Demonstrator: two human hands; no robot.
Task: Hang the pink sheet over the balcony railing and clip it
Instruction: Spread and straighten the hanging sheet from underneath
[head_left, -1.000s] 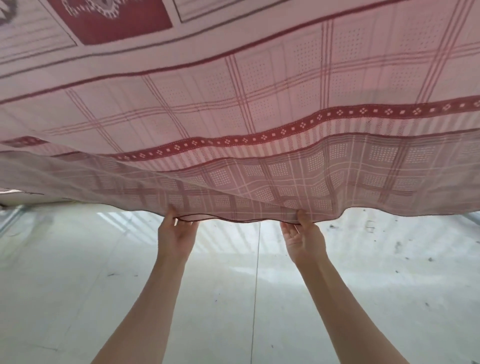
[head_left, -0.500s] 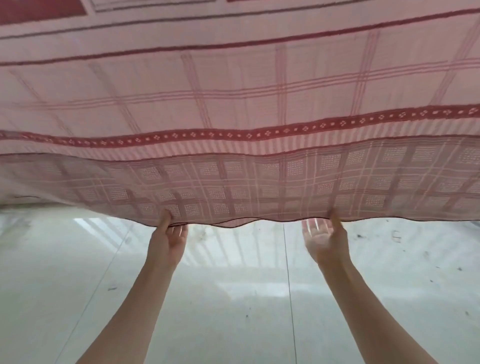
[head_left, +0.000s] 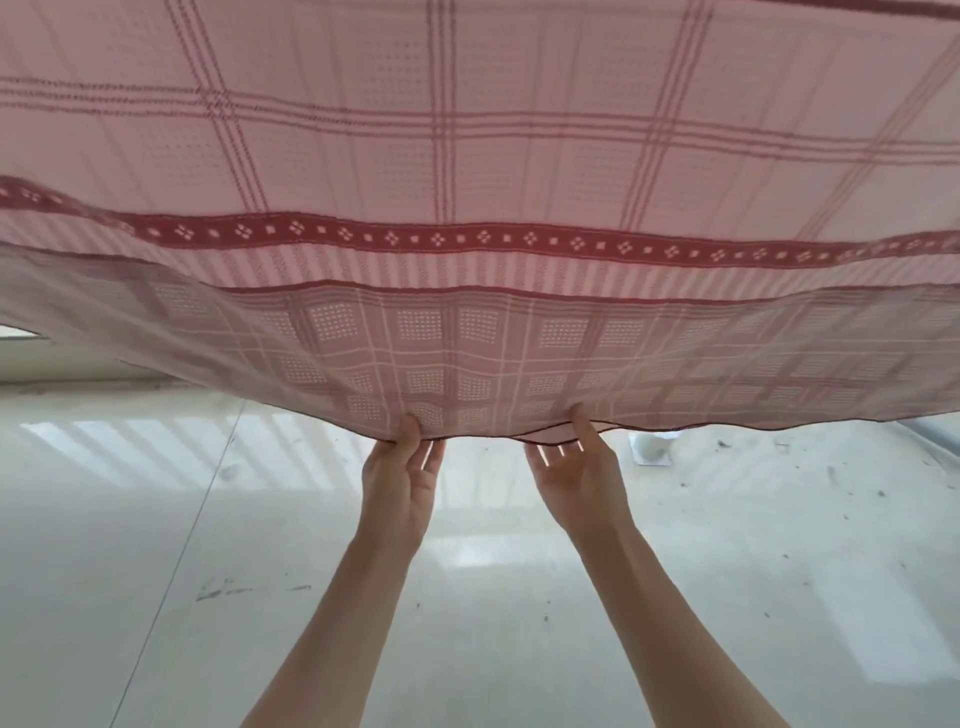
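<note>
Pink sheet (head_left: 467, 156), red checked pattern, dark diamond border band, spread overhead

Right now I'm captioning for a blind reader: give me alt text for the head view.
Two bare hands, left hand and right hand, pinch the near hem of a pink sheet spread overhead, above a pale tiled floor.

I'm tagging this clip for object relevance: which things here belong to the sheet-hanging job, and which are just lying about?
Job:
- pink sheet
- left hand, pinching its near edge
- right hand, pinching its near edge

Lying about:
- small white object on the floor
</note>
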